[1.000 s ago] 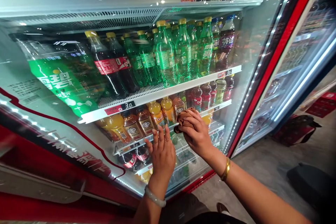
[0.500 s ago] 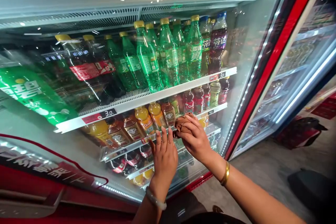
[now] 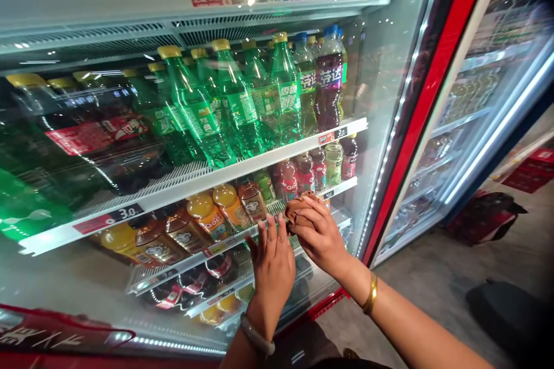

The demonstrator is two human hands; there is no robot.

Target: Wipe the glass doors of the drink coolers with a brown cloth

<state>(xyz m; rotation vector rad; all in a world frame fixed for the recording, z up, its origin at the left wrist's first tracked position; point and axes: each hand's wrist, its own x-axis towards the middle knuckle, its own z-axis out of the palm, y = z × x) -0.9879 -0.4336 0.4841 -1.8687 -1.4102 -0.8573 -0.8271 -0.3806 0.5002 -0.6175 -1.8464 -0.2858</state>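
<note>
Against the fridge door glass (image 3: 389,98), level with the small-bottle shelf (image 3: 277,225): right hand (image 3: 318,236) bunched around a brown cloth (image 3: 298,210), left hand (image 3: 273,262) flat, fingers spread on the pane. Best to keep the cloth balled tight and pressed flat, work in overlapping strokes, brace lightly with the spread palm, avoid fresh fingerprints.

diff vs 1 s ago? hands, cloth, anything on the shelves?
Mostly the view swung: the bottles slid left in frame. The right hand keeps the brown cloth bunched against the cooler's glass door; the left hand stays flat on the glass beside it. Nothing grasped or released; bottles unmoved on their shelves.
</note>
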